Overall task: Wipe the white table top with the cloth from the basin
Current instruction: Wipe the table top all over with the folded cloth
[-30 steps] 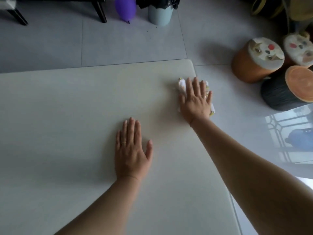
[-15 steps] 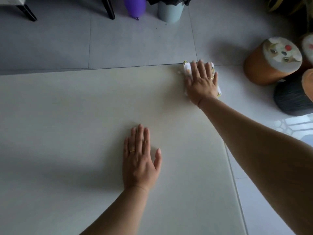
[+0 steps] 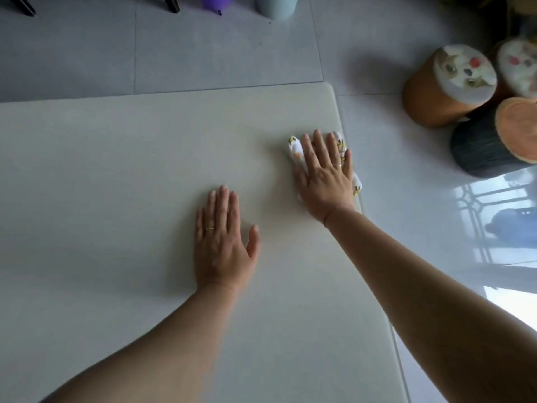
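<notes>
The white table top (image 3: 116,175) fills most of the view. My right hand (image 3: 324,177) lies flat on a folded white cloth (image 3: 294,148) with small yellow and orange prints, pressing it onto the table beside the right edge, a little short of the far right corner. Most of the cloth is hidden under the palm; its ends show past the fingers and by the wrist. My left hand (image 3: 222,242) rests flat on the table nearer to me, fingers together, holding nothing. No basin is in view.
Several round stools stand on the tiled floor to the right: an orange one with an animal face (image 3: 447,85), a dark one with an orange top (image 3: 491,141). A pale bin (image 3: 276,5), a purple balloon (image 3: 216,2) and dark furniture legs (image 3: 171,2) lie beyond the far edge.
My right hand slid the cloth along the right edge up to the far corner, then back toward me. The left hand stayed flat in place.
</notes>
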